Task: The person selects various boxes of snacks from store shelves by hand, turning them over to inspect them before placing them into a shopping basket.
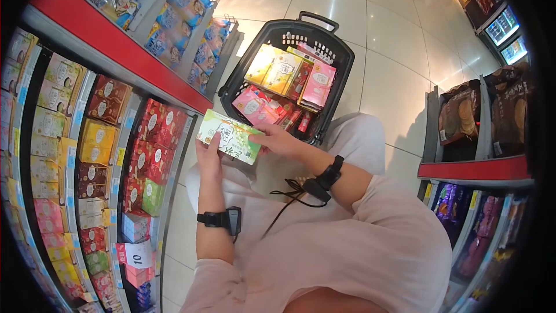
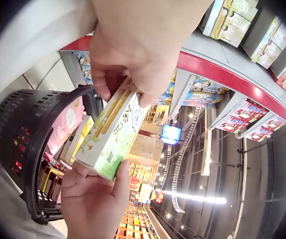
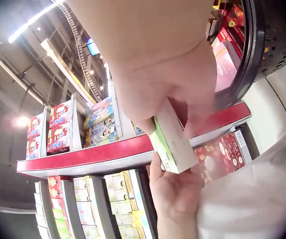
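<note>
green box [image 1: 229, 136] is clamped at both ends by left grip [image 1: 208, 156] and right grip [image 1: 278, 139], face up so print is readable | basket [image 1: 238, 72] is set at 12 o'clock

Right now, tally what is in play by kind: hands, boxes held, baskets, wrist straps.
Hands: 2, the left hand and right hand, both gripping the box
Boxes held: 1, the green box
Baskets: 1, the black basket, with boxes inside
Wrist straps: 2, the left strap and right strap
Total: 6
</note>
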Demonstrator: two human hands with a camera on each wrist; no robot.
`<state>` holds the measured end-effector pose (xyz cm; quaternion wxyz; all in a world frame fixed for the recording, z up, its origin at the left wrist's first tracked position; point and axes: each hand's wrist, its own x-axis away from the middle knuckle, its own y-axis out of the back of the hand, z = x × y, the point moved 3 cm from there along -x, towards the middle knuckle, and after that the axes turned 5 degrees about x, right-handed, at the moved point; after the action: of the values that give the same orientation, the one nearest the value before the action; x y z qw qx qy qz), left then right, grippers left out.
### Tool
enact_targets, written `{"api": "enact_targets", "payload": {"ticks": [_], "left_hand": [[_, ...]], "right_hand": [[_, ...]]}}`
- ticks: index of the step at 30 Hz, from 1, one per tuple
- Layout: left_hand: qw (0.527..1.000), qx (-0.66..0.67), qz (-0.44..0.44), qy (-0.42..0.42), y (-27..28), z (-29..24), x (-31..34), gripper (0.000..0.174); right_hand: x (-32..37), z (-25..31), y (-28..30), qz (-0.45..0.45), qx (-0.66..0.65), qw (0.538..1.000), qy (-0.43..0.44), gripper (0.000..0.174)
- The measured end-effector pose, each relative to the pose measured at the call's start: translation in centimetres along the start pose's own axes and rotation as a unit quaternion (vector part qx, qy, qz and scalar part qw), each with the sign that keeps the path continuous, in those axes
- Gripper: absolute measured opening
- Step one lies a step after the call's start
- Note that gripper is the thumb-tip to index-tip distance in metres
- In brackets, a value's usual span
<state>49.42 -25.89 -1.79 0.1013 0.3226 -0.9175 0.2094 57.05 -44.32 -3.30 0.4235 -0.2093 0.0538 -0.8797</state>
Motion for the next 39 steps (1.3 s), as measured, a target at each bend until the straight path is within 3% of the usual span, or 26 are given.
{"api": "enact_targets", "payload": {"ticks": [2,8,12,14,18,20,22,24,26,27,29,30,32,39], "left_hand": [[0.999,-0.003,-0.017,-0.031,0.1,-0.2,0.0,0.035],[0.999,0.019,-0.020,-0.032,1.4,-0.2,-0.3,0.023],[0.999,0.023,-0.034,-0.030,1.1,-0.3,-0.1,0.023],[0.998,0.031,-0.034,-0.041,0.8,-0.5,0.0,0.025],[0.999,-0.039,-0.013,-0.014,1.3,0.2,-0.6,0.029],[0.995,-0.095,0.031,-0.028,0.1,-0.3,0.3,0.030],[0.995,-0.089,0.035,-0.027,0.3,-0.2,0.2,0.028],[0.989,-0.128,0.071,-0.025,0.4,0.0,0.2,0.028],[0.988,-0.132,0.079,-0.026,0.6,0.2,0.2,0.027],[0.985,-0.141,0.090,-0.029,0.5,0.2,0.1,0.026],[0.985,-0.138,0.094,-0.034,0.9,0.6,0.2,0.025],[0.985,-0.139,0.098,-0.039,1.0,0.6,0.0,0.024],[0.985,-0.144,0.091,-0.036,1.3,0.4,0.0,0.024],[0.986,-0.142,0.081,-0.024,1.7,0.2,-0.1,0.022]], "right_hand": [[-0.4,-0.3,0.4,-0.050,0.011,0.998,0.033,0.035],[-0.8,-0.4,2.2,-0.145,-0.072,0.985,0.063,0.027],[-0.4,0.6,2.2,-0.139,-0.059,0.985,0.079,0.023],[0.1,1.8,1.9,-0.087,0.009,0.991,0.105,0.025],[0.6,3.6,4.4,-0.116,0.108,0.980,0.118,0.030],[2.5,7.4,6.3,-0.230,0.266,0.926,0.133,0.036],[2.8,9.6,9.6,-0.333,0.350,0.856,0.183,0.036],[2.9,11.9,12.9,-0.415,0.424,0.788,0.165,0.035],[1.9,13.1,16.8,-0.455,0.466,0.733,0.198,0.033],[1.0,13.0,19.1,-0.452,0.468,0.732,0.199,0.033],[-1.0,11.9,23.6,-0.498,0.523,0.680,0.126,0.031],[-1.8,11.3,24.9,-0.500,0.521,0.679,0.133,0.031],[-3.4,9.5,26.5,-0.484,0.537,0.688,0.062,0.030],[-6.3,6.9,27.3,-0.471,0.555,0.686,0.025,0.027]]}}
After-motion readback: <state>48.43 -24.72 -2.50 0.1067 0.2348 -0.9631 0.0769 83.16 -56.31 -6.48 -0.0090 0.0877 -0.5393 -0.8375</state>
